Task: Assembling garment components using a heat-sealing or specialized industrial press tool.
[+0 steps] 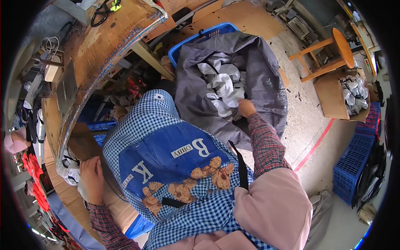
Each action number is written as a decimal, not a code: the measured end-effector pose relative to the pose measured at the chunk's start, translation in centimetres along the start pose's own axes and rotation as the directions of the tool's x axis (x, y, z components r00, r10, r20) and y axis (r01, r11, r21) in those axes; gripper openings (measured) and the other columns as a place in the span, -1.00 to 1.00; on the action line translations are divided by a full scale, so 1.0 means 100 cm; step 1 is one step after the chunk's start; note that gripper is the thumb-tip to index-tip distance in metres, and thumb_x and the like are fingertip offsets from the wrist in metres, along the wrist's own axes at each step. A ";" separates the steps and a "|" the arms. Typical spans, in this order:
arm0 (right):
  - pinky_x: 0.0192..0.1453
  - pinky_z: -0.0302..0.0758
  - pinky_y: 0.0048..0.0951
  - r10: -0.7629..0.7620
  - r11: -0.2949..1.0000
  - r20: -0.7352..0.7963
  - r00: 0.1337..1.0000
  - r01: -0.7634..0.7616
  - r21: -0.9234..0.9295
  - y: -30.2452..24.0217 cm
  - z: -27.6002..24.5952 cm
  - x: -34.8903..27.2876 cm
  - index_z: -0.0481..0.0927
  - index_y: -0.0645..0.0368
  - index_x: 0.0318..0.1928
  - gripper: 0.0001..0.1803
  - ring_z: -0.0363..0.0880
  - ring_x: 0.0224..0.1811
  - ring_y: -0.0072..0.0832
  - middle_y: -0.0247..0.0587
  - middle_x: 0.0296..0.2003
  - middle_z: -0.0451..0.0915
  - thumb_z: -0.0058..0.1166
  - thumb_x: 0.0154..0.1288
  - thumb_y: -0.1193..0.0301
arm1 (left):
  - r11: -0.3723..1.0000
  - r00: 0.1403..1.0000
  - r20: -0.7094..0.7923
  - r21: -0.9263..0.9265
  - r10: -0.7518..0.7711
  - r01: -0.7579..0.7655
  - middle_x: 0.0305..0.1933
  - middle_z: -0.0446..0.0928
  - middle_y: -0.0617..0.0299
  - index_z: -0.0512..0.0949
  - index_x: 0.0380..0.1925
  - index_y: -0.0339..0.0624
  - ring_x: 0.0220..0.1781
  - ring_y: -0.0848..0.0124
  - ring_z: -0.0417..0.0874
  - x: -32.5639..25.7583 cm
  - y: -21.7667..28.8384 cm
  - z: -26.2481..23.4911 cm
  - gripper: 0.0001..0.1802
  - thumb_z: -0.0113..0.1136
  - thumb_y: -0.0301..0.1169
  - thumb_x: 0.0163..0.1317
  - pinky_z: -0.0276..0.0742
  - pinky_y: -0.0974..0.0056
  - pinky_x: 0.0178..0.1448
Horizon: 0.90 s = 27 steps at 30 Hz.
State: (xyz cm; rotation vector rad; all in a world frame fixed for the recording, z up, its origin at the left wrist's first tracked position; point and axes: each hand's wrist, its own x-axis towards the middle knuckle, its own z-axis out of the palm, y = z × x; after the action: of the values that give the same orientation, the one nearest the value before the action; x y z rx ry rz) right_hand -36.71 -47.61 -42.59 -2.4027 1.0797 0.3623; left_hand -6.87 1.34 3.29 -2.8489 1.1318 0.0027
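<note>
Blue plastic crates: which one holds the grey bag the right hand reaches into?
The blue plastic crate at top centre, lined with the grey bag; the stacked blue crates at right stand apart from the right hand.

Right hand (246, 108) reaches into grey fabric sack (262, 71) of white and grey bundled pieces (223, 85), sack lining blue plastic crate (196, 38). Left hand (91, 179) rests flat on cardboard-covered bench (104, 50). Blue checked apron (166, 141) across lap.

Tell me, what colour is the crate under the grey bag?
Blue crate, clearest in the head view.
</note>
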 end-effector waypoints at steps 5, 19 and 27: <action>0.19 0.36 0.08 0.257 0.860 -0.533 0.806 -0.442 -0.254 0.065 -0.098 -0.038 0.40 0.09 0.23 -0.49 0.31 0.29 -0.20 -0.19 0.25 0.37 -0.07 0.24 0.33 | 0.999 1.000 -0.019 -0.043 0.019 -0.020 -0.21 0.59 0.07 0.58 -0.19 -0.26 -0.10 0.09 0.53 -0.001 -0.004 0.001 -0.84 0.10 -0.47 0.28 0.44 0.10 0.04; 0.11 0.47 -0.12 -0.122 0.989 -0.452 0.884 0.147 0.019 0.006 -0.078 -0.047 0.57 0.12 -0.10 -0.68 0.51 0.06 -0.10 -0.07 -0.02 0.56 -0.01 0.06 0.51 | 0.991 0.996 -0.090 -0.126 0.023 -0.034 -0.22 0.60 0.06 0.60 -0.21 -0.26 -0.12 0.08 0.54 -0.002 -0.020 0.011 -0.84 0.11 -0.47 0.26 0.44 0.10 0.02; 0.26 0.35 -0.01 -0.341 0.939 -0.368 0.865 0.299 -0.169 -0.140 -0.091 0.009 0.37 0.19 0.22 -0.42 0.34 0.26 -0.05 -0.05 0.25 0.34 0.04 0.12 0.44 | 0.984 0.990 -0.131 -0.166 0.046 -0.068 -0.27 0.60 0.09 0.60 -0.25 -0.25 -0.16 0.10 0.55 -0.007 -0.028 0.016 -0.86 0.14 -0.47 0.23 0.43 0.14 0.00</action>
State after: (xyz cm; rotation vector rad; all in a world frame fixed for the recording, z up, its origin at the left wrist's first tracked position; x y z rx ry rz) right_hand -25.19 -44.88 -30.85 -2.7673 0.8014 -0.1932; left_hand -5.40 3.92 1.93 -3.0020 1.2966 -0.0837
